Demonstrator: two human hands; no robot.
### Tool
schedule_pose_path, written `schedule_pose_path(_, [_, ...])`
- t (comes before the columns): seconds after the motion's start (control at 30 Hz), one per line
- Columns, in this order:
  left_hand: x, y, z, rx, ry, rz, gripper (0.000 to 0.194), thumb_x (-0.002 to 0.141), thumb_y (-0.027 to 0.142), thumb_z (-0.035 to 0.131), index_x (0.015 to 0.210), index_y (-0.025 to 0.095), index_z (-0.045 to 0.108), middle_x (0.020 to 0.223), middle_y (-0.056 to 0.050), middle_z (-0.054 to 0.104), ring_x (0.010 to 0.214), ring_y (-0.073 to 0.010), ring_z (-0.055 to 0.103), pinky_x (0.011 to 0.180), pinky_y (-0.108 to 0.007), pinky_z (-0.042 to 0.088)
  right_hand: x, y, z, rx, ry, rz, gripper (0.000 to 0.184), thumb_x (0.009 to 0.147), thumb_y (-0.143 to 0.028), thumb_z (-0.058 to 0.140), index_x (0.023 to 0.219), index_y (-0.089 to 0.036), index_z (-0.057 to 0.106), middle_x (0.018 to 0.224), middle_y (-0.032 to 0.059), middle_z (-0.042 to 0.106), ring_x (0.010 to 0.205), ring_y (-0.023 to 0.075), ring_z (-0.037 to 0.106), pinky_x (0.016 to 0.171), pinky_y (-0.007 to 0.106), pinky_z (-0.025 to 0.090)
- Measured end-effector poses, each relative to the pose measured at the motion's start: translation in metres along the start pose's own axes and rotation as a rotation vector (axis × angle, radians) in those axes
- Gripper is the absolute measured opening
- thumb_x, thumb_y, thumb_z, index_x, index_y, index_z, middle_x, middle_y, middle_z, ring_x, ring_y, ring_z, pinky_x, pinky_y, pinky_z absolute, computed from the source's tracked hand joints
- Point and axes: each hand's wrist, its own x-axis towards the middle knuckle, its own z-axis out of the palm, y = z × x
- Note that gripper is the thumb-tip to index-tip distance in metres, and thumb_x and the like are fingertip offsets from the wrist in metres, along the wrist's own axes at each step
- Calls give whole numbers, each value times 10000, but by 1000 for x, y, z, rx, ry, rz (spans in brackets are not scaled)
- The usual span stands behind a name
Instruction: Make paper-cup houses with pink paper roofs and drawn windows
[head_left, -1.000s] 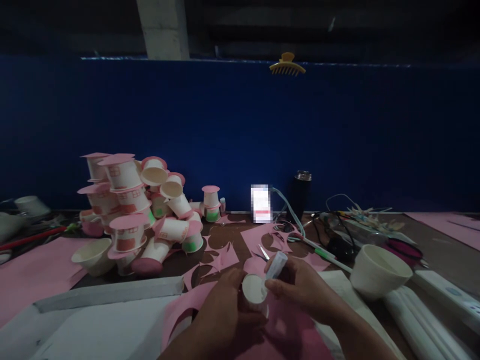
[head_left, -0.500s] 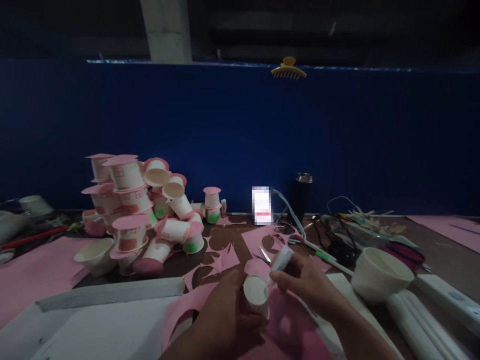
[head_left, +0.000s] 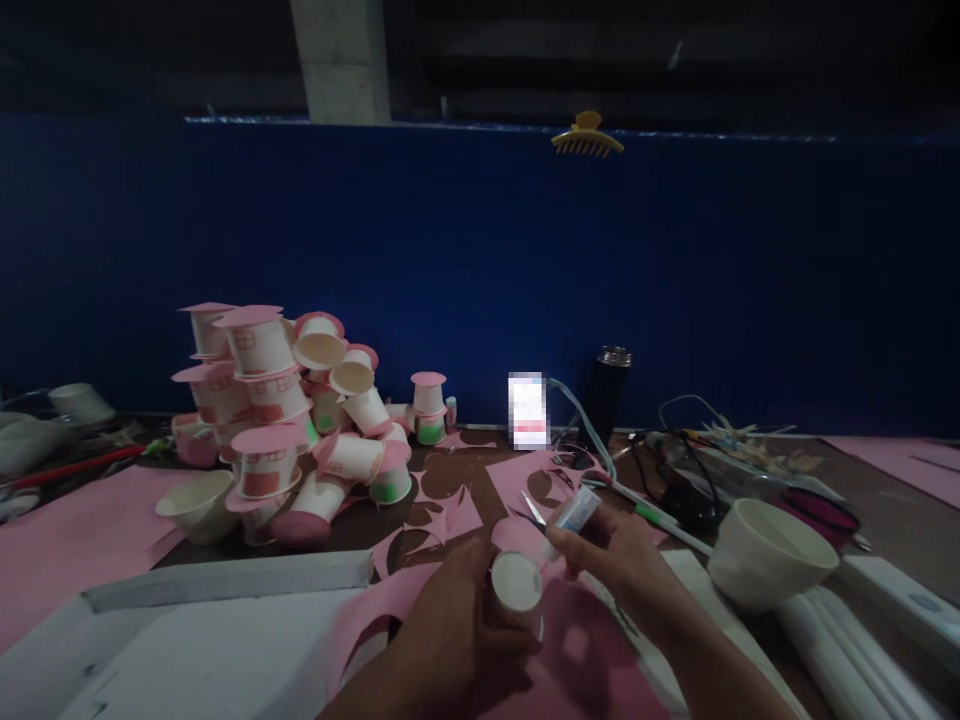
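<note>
My left hand (head_left: 457, 620) is wrapped round a small white paper cup (head_left: 517, 582), its pale round end tipped up toward me. In my right hand (head_left: 622, 560) is a white glue stick (head_left: 576, 515) with blue print, slanting down to the cup's right edge. A narrow gap seems to part its lower end from the cup. Beneath both hands lies pink paper (head_left: 585, 640) with cut-outs. Just behind the glue stick, the blades of a pair of scissors (head_left: 534, 510) show; their handles are hidden.
Paper cups with pink paper tops (head_left: 262, 400) are piled at the left, beside a cream bowl (head_left: 196, 508). A white box lid (head_left: 225, 640) lies front left. Pink scraps (head_left: 450, 515), a lit phone (head_left: 529, 410), a black flask (head_left: 606, 395) and a larger bowl (head_left: 769, 560) stand around.
The glue stick in my right hand has shifted slightly right, a little away from the cup's rim. My left hand keeps its hold on the cup. The whole view has moved slightly.
</note>
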Motion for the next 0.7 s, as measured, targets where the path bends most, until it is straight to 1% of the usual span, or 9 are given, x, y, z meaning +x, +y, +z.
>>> schedule_pose_path(0.07, [1,2,-1,167,69,27,528,532,210,775,998,190,527,972,-23,598,819,-192,515,680,-292,381,1,0,0,-51,47,41,322,733,-484,651,754,-166,605,567,-17,594,531,135,544,529,243,408])
schedule_pose_path(0.13, [2,3,-2,330,119,35,494,505,252,801,917,194,535,945,-11,594,807,-194,507,664,-292,360,3,2,2,-87,39,92,317,746,-479,643,727,-165,597,530,-16,594,515,133,547,512,235,394])
schedule_pose_path(0.2, [3,2,-2,413,130,35,455,512,277,801,874,201,537,911,2,589,792,-191,500,650,-288,345,4,5,5,-102,18,122,317,754,-477,638,699,-170,584,519,-13,606,504,130,556,494,227,382])
schedule_pose_path(0.3, [4,1,-2,418,114,51,472,520,275,797,914,211,545,924,8,587,808,-189,503,666,-281,347,4,9,8,-75,-16,160,320,755,-483,639,684,-177,574,518,-11,620,490,131,569,475,223,371])
schedule_pose_path(0.4, [4,0,-2,395,110,47,526,504,291,809,955,210,553,961,-1,587,841,-196,506,695,-282,350,4,8,9,29,-38,207,345,742,-500,649,669,-173,567,521,-8,616,479,125,561,482,227,381])
schedule_pose_path(0.5, [3,0,-3,356,95,32,529,509,292,804,967,203,554,973,-9,589,838,-196,513,696,-282,355,4,5,9,127,-47,219,367,712,-509,676,641,-170,555,505,-18,589,459,106,524,475,223,365])
schedule_pose_path(0.57, [3,-1,-3,342,94,38,509,520,276,795,960,199,551,979,-16,592,839,-197,514,696,-283,357,4,5,8,186,-40,219,359,703,-508,681,659,-176,551,493,-37,562,438,93,490,457,216,344])
schedule_pose_path(0.63, [4,-1,-2,365,106,50,486,527,283,791,937,196,547,971,-20,592,837,-200,510,696,-287,353,5,5,7,183,-11,230,351,711,-513,668,674,-186,543,480,-48,546,415,86,460,438,214,324])
schedule_pose_path(0.7, [4,-1,-2,411,119,64,460,524,310,796,891,197,544,937,-13,589,822,-200,501,686,-290,344,6,8,7,133,6,247,344,713,-505,668,660,-188,546,480,-39,555,420,95,473,440,218,324])
